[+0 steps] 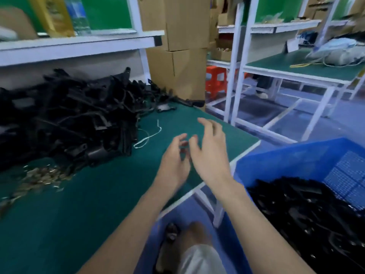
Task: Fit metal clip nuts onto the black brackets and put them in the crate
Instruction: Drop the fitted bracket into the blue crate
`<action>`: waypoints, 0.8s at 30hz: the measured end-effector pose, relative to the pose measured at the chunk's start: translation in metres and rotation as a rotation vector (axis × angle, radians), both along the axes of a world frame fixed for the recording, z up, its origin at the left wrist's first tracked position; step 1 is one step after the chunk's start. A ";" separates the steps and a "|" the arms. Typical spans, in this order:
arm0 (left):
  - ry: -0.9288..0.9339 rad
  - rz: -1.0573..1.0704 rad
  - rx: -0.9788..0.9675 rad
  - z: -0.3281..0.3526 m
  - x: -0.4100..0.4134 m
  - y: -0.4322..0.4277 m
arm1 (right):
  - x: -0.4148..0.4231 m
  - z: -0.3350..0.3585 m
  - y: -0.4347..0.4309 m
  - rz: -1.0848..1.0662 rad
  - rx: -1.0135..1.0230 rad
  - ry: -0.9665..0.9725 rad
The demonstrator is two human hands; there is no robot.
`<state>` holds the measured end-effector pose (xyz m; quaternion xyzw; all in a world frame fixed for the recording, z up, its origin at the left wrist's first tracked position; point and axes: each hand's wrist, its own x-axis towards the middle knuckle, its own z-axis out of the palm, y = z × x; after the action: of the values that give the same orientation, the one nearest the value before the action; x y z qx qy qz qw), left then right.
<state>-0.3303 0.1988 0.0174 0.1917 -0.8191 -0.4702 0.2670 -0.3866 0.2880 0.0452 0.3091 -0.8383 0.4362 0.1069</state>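
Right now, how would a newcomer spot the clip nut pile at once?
Start at the green bench mat, then the big heap of black brackets on its left. Nearer the person than that heap lies the clip nut pile: tiny, shiny, brass-coloured pieces, not large black ones.

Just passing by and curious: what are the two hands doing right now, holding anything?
Left hand: open, fingers loosely curled, nothing seen in it.
Right hand: open, fingers spread, empty.

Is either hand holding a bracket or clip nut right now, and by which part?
Nothing held, as far as the blurred frame shows: left hand and right hand hover empty over the green mat.
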 end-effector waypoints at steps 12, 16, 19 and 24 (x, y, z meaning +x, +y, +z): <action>-0.703 0.843 -0.575 -0.036 0.267 -0.178 | 0.152 -0.042 -0.225 0.524 0.239 0.133; -0.760 0.892 -0.339 -0.043 0.290 -0.212 | 0.168 -0.061 -0.259 0.501 0.342 0.271; -0.761 0.822 -0.349 -0.043 0.286 -0.231 | 0.167 -0.065 -0.276 0.440 0.432 0.337; -0.614 0.695 -0.381 -0.037 0.280 -0.250 | 0.161 -0.065 -0.285 0.406 0.429 0.364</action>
<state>-0.0507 -0.0514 -0.0200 0.5307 -0.8189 -0.1173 0.1845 -0.2261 0.0029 -0.0195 0.5578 -0.7994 0.2001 0.0985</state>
